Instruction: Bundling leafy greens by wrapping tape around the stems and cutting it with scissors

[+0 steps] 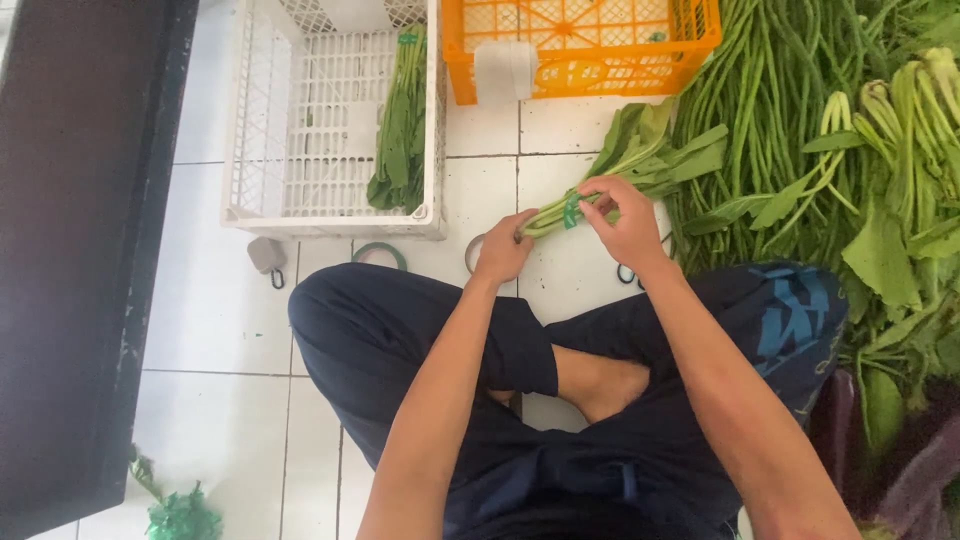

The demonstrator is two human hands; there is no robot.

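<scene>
Item: bunch of leafy greens (640,165), slender pale-green stems, broad matte leaves, bound with green tape (572,210); held just above the white tiled floor (215,400) before our crossed legs.

Left to right we record: a white plastic lattice crate (300,130) holding one tied bundle (402,125); a green tape roll (379,253) on the tiles; our left hand (503,250), grip clenched on the stem ends; our right hand (625,220), fingers pinching the stems at the tape; an orange mesh crate (580,45); heaped long beans (770,90) and loose greens (900,200).
</scene>
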